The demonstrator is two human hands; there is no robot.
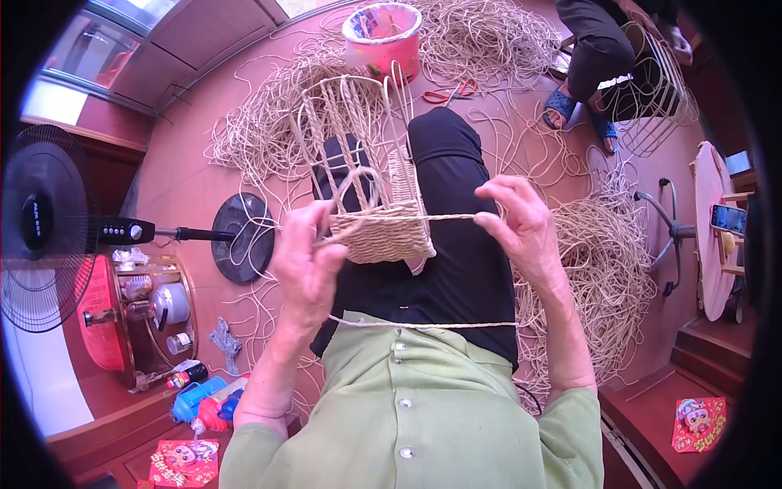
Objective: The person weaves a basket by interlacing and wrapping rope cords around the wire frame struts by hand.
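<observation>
A partly woven basket (387, 236) of pale cord rests on my lap, its tight weave nearest me and its bare frame bars pointing away. My left hand (305, 265) is at the basket's left corner, fingers bent round a loop of cord there. My right hand (521, 224), right of the basket, pinches a cord (448, 217) that runs level across the basket's near side. Another length of cord (432, 326) crosses my waist below both hands.
Heaps of loose cord (590, 277) lie right and ahead. Beyond the basket are a pink bucket (383, 45) and red-handled scissors (450, 91). A fan (41, 228) and a wheeled rack (155, 310) stand left. Another person's legs (599, 61) are at the upper right.
</observation>
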